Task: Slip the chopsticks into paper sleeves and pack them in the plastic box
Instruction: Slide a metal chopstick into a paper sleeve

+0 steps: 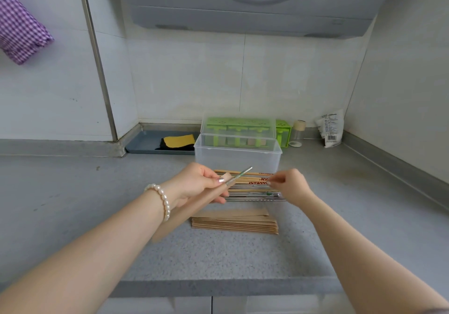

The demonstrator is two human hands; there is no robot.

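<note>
Now the left hand [194,185] has a closed grip on a brown paper sleeve [187,213] with a metal chopstick [240,174] poking out of its top. The right hand [290,185] pinches at the chopsticks [252,187] lying on the bench [73,192]. More sleeves [234,222] sit stacked nearby, and the clear plastic box [238,158] stands just behind.

Soft even daylight, edges warped
</note>
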